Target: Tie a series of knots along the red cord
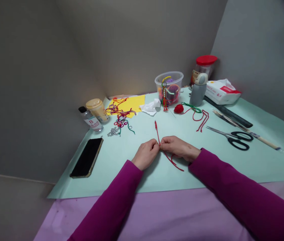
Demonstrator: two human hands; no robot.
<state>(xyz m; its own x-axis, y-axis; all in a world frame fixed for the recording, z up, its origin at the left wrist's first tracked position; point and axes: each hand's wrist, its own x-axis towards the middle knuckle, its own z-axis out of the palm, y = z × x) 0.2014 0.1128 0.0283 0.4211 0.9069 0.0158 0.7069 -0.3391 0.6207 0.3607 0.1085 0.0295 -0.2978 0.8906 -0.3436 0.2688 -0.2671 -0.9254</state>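
Both my hands meet over the middle of the table, pinching a red cord (158, 134) between them. My left hand (145, 153) is closed on the cord from the left, its fingertips touching those of the right. From the other side my right hand (178, 147) is closed on the same spot. The cord's far end, thicker and knotted, lies on the mint-green sheet (122, 177) beyond my fingers. Loose strands trail toward me beneath the right hand. My fingers hide the point where the cord is held.
Black-handled scissors (232, 136) lie to the right, near a long stick (262, 139). A phone (87, 158) lies left. Behind stand a plastic tub (169, 75), a grey bottle (197, 93), a red yarn ball (178, 108), a bottle (91, 121) and a lidded cup (98, 110).
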